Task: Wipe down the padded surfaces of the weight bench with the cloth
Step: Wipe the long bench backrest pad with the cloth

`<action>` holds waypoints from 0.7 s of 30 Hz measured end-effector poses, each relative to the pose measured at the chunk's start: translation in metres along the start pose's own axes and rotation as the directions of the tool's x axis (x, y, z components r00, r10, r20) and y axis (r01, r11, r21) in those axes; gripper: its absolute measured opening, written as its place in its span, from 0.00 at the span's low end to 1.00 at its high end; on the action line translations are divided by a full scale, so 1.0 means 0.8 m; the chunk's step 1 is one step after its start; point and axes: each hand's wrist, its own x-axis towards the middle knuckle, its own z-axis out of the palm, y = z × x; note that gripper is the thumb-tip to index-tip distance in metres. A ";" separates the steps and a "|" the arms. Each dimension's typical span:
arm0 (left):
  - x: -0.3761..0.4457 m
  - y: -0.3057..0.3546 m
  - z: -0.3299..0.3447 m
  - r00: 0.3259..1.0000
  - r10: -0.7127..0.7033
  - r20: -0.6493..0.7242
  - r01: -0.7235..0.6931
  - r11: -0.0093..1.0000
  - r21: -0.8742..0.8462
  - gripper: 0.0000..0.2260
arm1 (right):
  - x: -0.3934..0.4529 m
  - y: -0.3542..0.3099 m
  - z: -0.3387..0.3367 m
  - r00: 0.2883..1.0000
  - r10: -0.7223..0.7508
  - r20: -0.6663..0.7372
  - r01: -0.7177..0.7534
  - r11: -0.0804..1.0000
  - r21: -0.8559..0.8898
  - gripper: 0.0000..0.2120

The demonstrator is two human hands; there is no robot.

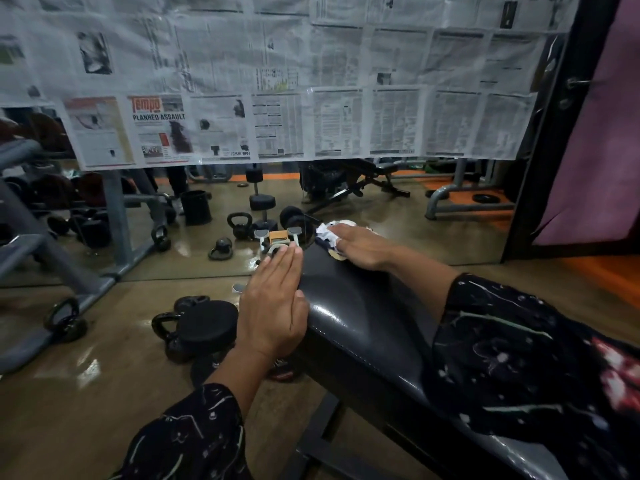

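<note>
- Where the black padded weight bench point(363, 327) runs away from the camera toward the mirror, both hands lie on its far half.
- The right hand point(360, 249) rests palm down at the bench's far end, fingers straight and close together, pressing the cloth point(329, 233) flat against the pad.
- The cloth is white with dark markings; it is bunched under the fingertips and spills over the bench's far edge. Part of it is hidden beneath the hand.
- The left hand point(273, 303) lies flat along the bench's left edge, fingers straight and together, thumb on the pad's rim. It holds nothing.
- Both forearms wear dark patterned sleeves; the right sleeve point(540, 368) lies over the near right part of the bench.
- The pad's surface shines, with a stitched seam point(356, 344) running along its left side.
- Left of the bench, on the brown floor point(86, 393), stand a black kettlebell point(166, 327) and a round black weight point(207, 323), both just beside the pad.
- Farther left of the bench, another kettlebell point(65, 320) sits by a grey metal frame point(52, 268).
- Beyond the bench's far end is a mirror point(381, 216) reflecting dumbbells, kettlebells and another bench.
- Above the bench's far end, newspaper sheets point(277, 81) cover the upper mirror.
- Right of the bench hangs a pink curtain point(595, 133) behind a black door frame.
</note>
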 end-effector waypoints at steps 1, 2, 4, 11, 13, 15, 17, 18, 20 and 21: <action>0.000 0.000 0.000 1.000 0.002 0.000 -0.002 1.000 -0.003 0.28 | -0.005 -0.004 0.005 0.999 -0.043 0.010 0.044 0.999 -0.031 0.23; -0.001 -0.001 0.000 1.000 0.003 -0.003 -0.003 1.000 -0.004 0.28 | -0.012 -0.004 0.010 0.995 -0.091 0.025 0.092 0.995 -0.043 0.23; 0.000 -0.001 0.000 1.000 0.006 -0.007 -0.006 1.000 -0.001 0.28 | -0.032 0.005 0.013 0.985 -0.160 0.060 0.159 0.987 0.020 0.23; -0.002 -0.004 0.002 1.000 0.008 -0.002 -0.008 1.000 0.013 0.28 | -0.035 0.038 -0.010 0.997 0.021 0.069 -0.028 0.994 0.102 0.23; -0.002 -0.005 0.004 1.000 0.013 -0.009 -0.013 1.000 0.007 0.28 | -0.012 0.022 -0.009 0.996 0.054 0.067 -0.059 0.995 0.076 0.24; -0.001 -0.003 0.005 1.000 0.012 -0.016 -0.012 1.000 0.000 0.28 | 0.006 0.007 -0.003 0.998 0.042 0.046 -0.043 0.999 0.019 0.27; -0.001 -0.003 0.005 1.000 0.016 -0.019 -0.017 1.000 -0.004 0.28 | 0.003 -0.006 0.004 1.000 0.002 0.030 -0.001 0.999 -0.048 0.27; -0.001 -0.003 0.005 1.000 0.017 -0.019 -0.017 1.000 -0.004 0.28 | -0.005 -0.006 0.009 0.999 -0.043 0.034 0.045 0.997 -0.061 0.25; -0.001 -0.004 0.005 1.000 0.020 -0.015 -0.020 1.000 0.000 0.28 | -0.026 0.003 0.012 0.992 -0.117 0.048 0.118 0.993 -0.012 0.24; -0.001 -0.004 0.005 1.000 0.020 -0.008 -0.020 1.000 0.000 0.28 | -0.037 0.012 0.012 0.992 -0.120 0.044 0.119 0.993 0.027 0.24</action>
